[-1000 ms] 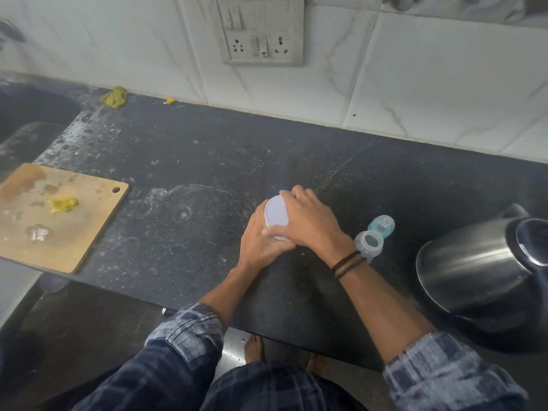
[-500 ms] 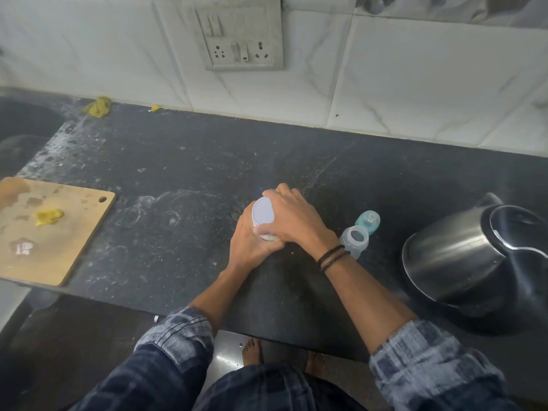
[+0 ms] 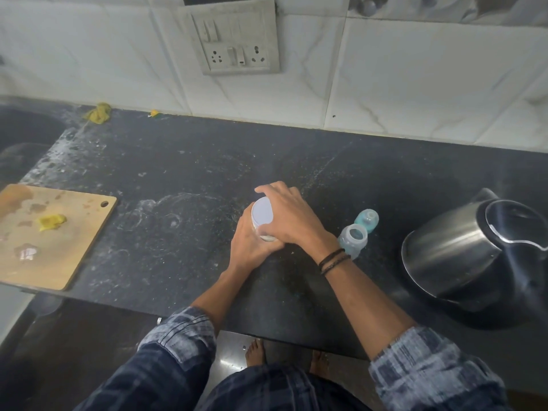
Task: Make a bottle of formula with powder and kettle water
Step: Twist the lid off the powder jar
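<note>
A small white powder container (image 3: 262, 214) with a white lid stands on the black counter (image 3: 184, 185) at the middle. My left hand (image 3: 250, 244) wraps its body from the near side. My right hand (image 3: 289, 216) grips its lid from above and the right, fingers curled over the rim. Just right of my right wrist stands an open clear baby bottle (image 3: 353, 240), uncapped. Its teal teat cap (image 3: 367, 219) sits right behind it. A steel electric kettle (image 3: 462, 256) with a black lid stands at the right.
A wooden cutting board (image 3: 59, 232) with yellow scraps lies at the left near the counter's front edge. A yellow cloth (image 3: 98, 113) sits by the back wall. A socket panel (image 3: 237, 51) is on the tiled wall. A dark sink (image 3: 20, 134) lies far left.
Both hands stay on the container in the same grip. The view has tilted upward slightly, so everything sits lower in frame.
</note>
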The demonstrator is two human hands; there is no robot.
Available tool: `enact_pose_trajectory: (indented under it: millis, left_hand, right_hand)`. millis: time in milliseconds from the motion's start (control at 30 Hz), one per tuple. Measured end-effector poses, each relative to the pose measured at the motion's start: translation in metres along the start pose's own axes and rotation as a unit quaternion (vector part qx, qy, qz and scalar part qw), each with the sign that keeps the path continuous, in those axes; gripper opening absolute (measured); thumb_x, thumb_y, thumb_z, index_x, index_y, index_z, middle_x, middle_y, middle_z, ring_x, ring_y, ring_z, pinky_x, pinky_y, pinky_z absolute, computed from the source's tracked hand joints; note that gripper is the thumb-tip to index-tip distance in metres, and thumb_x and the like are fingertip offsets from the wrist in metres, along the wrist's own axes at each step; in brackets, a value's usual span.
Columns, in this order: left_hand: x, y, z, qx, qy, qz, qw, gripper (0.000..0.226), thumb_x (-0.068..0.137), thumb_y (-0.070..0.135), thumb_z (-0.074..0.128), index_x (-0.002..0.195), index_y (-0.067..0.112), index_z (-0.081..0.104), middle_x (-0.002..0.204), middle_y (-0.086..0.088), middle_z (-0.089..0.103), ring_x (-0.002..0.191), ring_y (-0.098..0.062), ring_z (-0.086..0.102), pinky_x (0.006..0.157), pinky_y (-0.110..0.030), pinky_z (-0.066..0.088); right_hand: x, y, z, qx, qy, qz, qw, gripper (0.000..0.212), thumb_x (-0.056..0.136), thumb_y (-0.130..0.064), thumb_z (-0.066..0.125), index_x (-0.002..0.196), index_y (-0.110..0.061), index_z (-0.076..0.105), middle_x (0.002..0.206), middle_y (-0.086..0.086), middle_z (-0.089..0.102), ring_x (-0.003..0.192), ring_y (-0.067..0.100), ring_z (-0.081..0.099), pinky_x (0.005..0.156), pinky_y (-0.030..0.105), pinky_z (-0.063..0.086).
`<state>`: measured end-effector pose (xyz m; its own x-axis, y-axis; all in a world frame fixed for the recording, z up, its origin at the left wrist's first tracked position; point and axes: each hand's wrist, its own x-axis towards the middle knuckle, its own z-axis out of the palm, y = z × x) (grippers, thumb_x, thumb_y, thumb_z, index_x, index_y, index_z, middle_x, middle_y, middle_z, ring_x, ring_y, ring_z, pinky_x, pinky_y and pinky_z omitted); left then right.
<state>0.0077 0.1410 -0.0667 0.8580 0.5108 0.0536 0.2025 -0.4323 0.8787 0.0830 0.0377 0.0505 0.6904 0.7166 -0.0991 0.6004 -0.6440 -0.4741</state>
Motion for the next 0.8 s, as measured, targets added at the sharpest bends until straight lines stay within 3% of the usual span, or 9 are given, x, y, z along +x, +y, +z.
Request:
enact_pose_trajectory:
  millis: [100,233,367,500,633,800]
  left_hand:
    - [-0.0003,-0.0001,-0.0005,0.003,-0.006,0.010,1.000,0.098,0.060,0.051,0.093,0.142,0.037,0.042,0.140,0.019,0.050,0.131,-0.007,0.049,0.103,-0.045,0.049]
    - [-0.0005,0.0001,-0.0009,0.001,-0.003,0.007,1.000,0.100,0.059,0.056,0.091,0.143,0.039,0.040,0.141,0.017,0.051,0.131,-0.009,0.051,0.103,-0.047,0.050]
    - [-0.0016,0.0027,-0.0021,0.009,-0.008,0.009,1.000,0.100,0.059,0.063,0.088,0.143,0.042,0.038,0.143,0.017,0.048,0.133,-0.009,0.049,0.104,-0.047,0.049]
    - [-0.0012,0.0030,-0.0022,-0.002,-0.014,0.009,1.000,0.101,0.058,0.065,0.089,0.144,0.039,0.041,0.143,0.019,0.049,0.133,-0.007,0.049,0.105,-0.045,0.048]
    - [-0.0020,0.0030,-0.0021,0.007,-0.019,0.011,1.000,0.099,0.060,0.063,0.087,0.145,0.041,0.040,0.144,0.018,0.046,0.134,-0.006,0.046,0.107,-0.044,0.047]
    - [-0.0009,0.0035,-0.0025,0.009,-0.021,0.015,1.000,0.099,0.059,0.068,0.084,0.144,0.038,0.043,0.142,0.017,0.048,0.133,0.000,0.043,0.106,-0.038,0.047]
  right_hand:
    - [-0.0018,0.0002,0.0037,-0.017,0.015,0.010,1.000,0.076,0.083,-0.035,0.078,0.150,-0.026,0.041,0.144,0.000,0.044,0.128,0.026,0.044,0.096,0.036,0.045]
    - [-0.0017,0.0029,0.0041,0.032,0.000,0.004,0.999,0.079,0.082,-0.020,0.077,0.151,-0.029,0.039,0.150,-0.005,0.039,0.133,0.024,0.038,0.099,0.036,0.046]
    - [-0.0012,-0.0002,0.0072,0.010,0.017,0.010,1.000,0.085,0.080,-0.037,0.081,0.152,-0.029,0.038,0.149,-0.002,0.040,0.131,0.024,0.042,0.099,0.036,0.046]
    - [-0.0026,-0.0002,0.0079,0.035,0.008,0.005,0.999,0.080,0.083,-0.017,0.076,0.152,-0.028,0.038,0.152,-0.005,0.041,0.136,0.024,0.040,0.102,0.034,0.044]
    - [-0.0033,-0.0041,0.0079,0.024,0.019,0.005,1.000,0.081,0.082,-0.028,0.079,0.152,-0.029,0.038,0.153,-0.003,0.040,0.136,0.024,0.041,0.102,0.036,0.044]
    - [-0.0035,-0.0026,0.0083,0.023,0.027,0.008,0.999,0.078,0.084,-0.028,0.079,0.151,-0.028,0.039,0.153,-0.004,0.040,0.136,0.024,0.041,0.103,0.038,0.045]
